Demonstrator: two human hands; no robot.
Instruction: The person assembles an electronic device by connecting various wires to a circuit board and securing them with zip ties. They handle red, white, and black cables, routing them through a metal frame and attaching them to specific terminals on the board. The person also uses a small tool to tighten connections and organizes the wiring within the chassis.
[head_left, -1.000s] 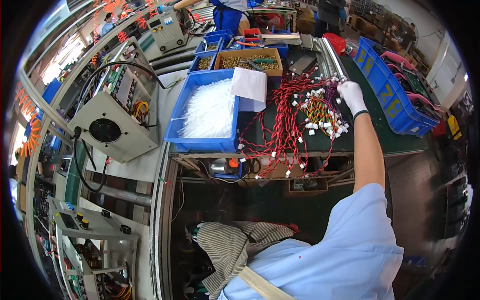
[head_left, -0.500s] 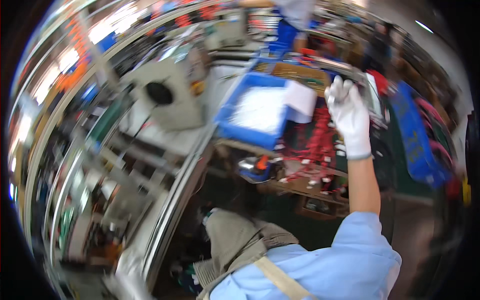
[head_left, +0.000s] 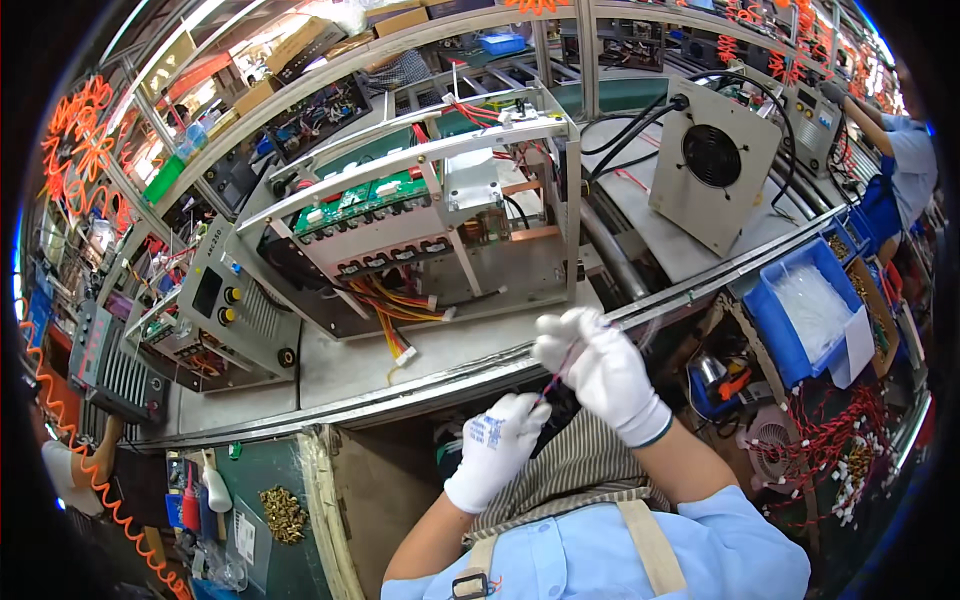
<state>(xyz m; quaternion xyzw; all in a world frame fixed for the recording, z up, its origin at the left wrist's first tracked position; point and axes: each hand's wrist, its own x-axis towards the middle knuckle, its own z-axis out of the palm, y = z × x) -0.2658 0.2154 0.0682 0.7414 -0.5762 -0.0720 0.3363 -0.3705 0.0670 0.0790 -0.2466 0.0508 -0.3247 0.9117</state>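
Both my hands wear white gloves and are close together in front of my body, just off the front edge of the workbench. A thin dark reddish-purple wire (head_left: 553, 383) runs between them. My left hand (head_left: 497, 447) is closed, with the wire coming out at its fingertips. Higher up and to the right, my right hand (head_left: 608, 372) pinches the wire's other part between thumb and fingers. Beyond them on the bench stands an open metal machine chassis (head_left: 450, 270) with green circuit boards. Yellow and red wires with a white connector (head_left: 404, 355) hang from its front.
A finished-looking grey unit (head_left: 235, 310) stands left of the chassis, and a panel with a round fan (head_left: 712, 155) to the right. At right are a blue bin (head_left: 800, 310) and red wires (head_left: 845, 445). Brass parts (head_left: 284, 514) lie lower left. Another person (head_left: 905, 170) works far right.
My view has swung left toward the chassis. My right hand has come from above the red wires to in front of my body. My left hand now shows, with the wire between both.
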